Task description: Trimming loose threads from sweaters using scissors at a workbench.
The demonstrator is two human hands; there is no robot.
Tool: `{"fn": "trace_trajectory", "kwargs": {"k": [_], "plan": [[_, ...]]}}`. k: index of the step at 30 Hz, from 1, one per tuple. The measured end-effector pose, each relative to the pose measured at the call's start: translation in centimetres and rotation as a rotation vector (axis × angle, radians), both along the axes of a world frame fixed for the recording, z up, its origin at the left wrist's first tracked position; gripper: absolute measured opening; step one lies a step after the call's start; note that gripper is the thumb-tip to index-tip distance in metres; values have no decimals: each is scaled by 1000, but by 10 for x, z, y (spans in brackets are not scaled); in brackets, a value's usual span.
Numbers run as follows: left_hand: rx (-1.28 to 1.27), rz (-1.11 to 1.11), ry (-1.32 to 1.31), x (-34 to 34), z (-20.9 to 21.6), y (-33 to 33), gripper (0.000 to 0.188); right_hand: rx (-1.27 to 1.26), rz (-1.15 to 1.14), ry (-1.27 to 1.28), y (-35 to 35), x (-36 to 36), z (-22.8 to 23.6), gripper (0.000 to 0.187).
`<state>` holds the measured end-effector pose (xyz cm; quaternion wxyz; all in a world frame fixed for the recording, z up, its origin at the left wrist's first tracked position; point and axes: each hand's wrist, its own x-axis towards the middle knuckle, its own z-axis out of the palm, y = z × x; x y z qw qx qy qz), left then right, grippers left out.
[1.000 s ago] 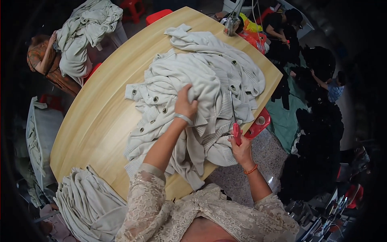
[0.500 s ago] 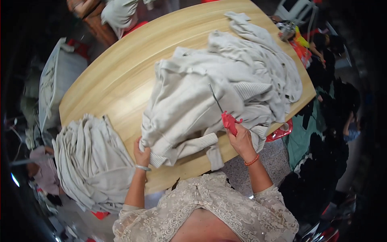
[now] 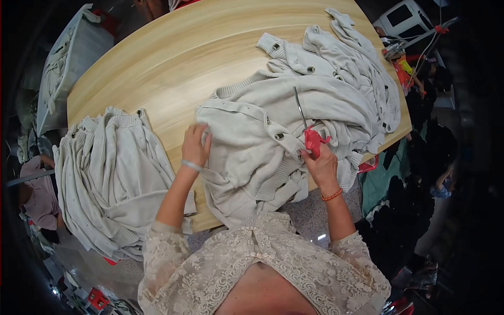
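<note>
Clasped in right hand [image 3: 324,167] was red-handled tool [image 3: 313,140]; left hand [image 3: 195,148], fingers parted, was beside pale cardigan [image 3: 239,139] (contact unclear).

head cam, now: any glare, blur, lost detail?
Head view: rim fades to black, pale sheen on the wooden table, bright glint on the floor; same view: left hand looks slightly soft, red-handled tool sharper, black heap at right loses detail.

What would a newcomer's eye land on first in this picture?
Probably the red-handled tool in the right hand, its thin metal shaft bright over the pale knit garments heaped on the wooden table. Next, perhaps, the pale knitwear pile at the table's left end.
</note>
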<state>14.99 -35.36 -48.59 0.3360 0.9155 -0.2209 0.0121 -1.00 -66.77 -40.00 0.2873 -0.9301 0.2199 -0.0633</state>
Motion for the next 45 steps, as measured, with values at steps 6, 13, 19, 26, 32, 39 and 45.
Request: {"fn": "trace_trajectory", "kwargs": {"k": [6,13,19,26,32,39,45], "plan": [[428,-208,-217,104,-46,-54,47,-169,122,91,28,-2,-37,32],[387,-378,-211,125,-20,-35,32,-158,87,-61,11,-35,-18,23],[80,-294,-469,94,-20,12,34,160,443,235,41,-103,30,21],[-90,101,293,41,-82,73,44,-80,353,440,98,-121,3,18],[-702,413,731,53,-87,52,74,31,177,19,95,-71,7,37],[-894,396,1064,83,-107,54,33,-80,449,248,112,-29,-3,34],[-1093,417,1073,70,-99,46,27,122,379,294,130,13,-34,16]]}}
